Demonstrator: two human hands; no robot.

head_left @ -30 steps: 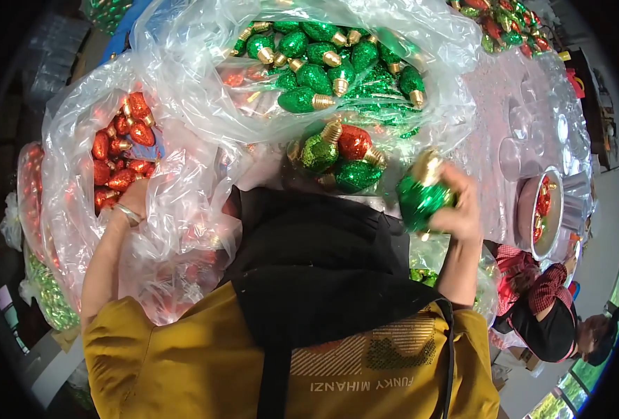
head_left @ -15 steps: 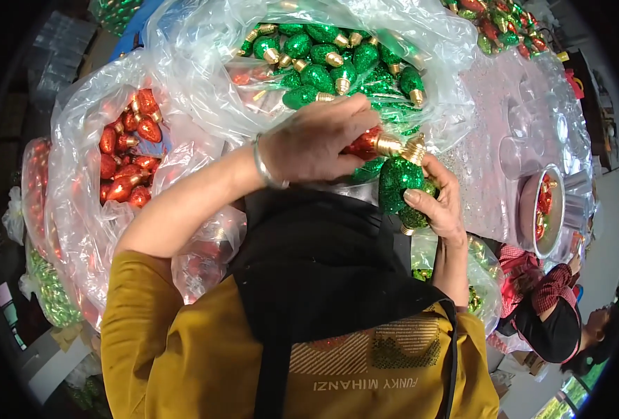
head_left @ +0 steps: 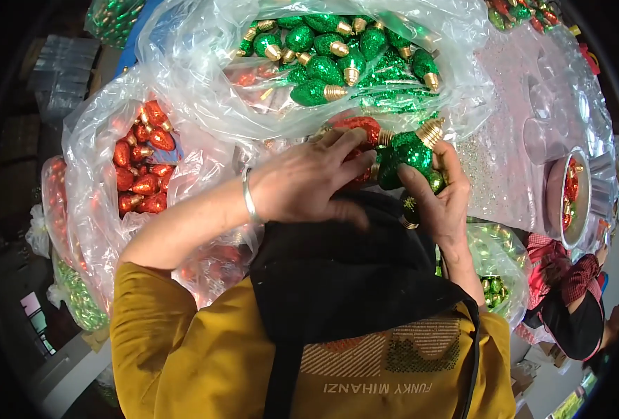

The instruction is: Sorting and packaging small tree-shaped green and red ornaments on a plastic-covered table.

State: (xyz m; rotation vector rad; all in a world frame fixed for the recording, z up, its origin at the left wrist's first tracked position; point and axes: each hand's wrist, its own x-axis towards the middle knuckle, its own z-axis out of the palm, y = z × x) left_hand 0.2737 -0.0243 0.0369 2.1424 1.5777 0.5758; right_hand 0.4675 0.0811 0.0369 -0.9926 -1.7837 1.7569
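Note:
My left hand [head_left: 306, 178] is closed around a red glitter bulb ornament [head_left: 355, 127] with a gold screw cap. More red shows under its fingers, and its thumb is blurred. My right hand [head_left: 446, 192] grips a green glitter bulb ornament [head_left: 407, 153], its gold cap tilted up and to the right. A smaller dark green ornament [head_left: 410, 204] hangs below that one, beside the right thumb. The ornaments touch between my hands, and how they are joined is hidden.
Beyond my hands lies a clear plastic bag [head_left: 219, 105] with several green bulb ornaments [head_left: 323, 68]. Red ornaments [head_left: 142, 183] fill a bag at left. At right are plastic cups [head_left: 543, 140], a round tub [head_left: 557, 223] and another person [head_left: 568, 307].
My left hand has drawn slightly nearer to me, its fingers now over the red ornament. The green ornament in my right hand has tipped to the right. The whole view has shifted a little.

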